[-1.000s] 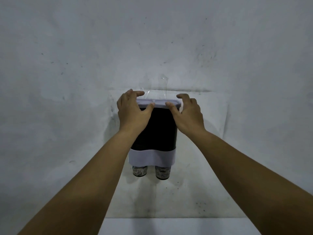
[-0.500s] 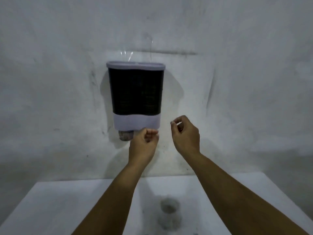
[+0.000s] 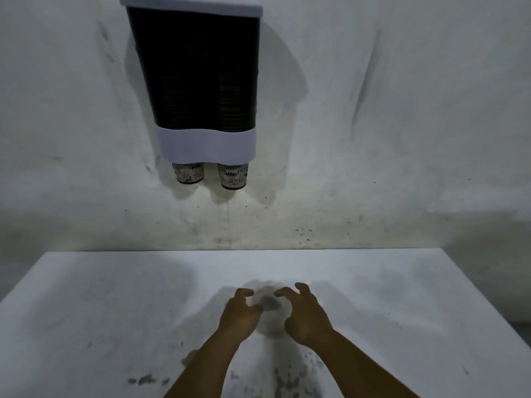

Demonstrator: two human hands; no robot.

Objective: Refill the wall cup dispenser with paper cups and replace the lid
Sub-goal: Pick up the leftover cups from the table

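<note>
Over the white table, left hand and right hand hover open-fingered

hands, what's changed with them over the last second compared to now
Both hands let go of the dispenser's lid and dropped to the table. The left hand and right hand now flank a blurred cup, fingers curled, grip unclear. Dispenser, lid on, cups poking out below: unchanged.
</note>
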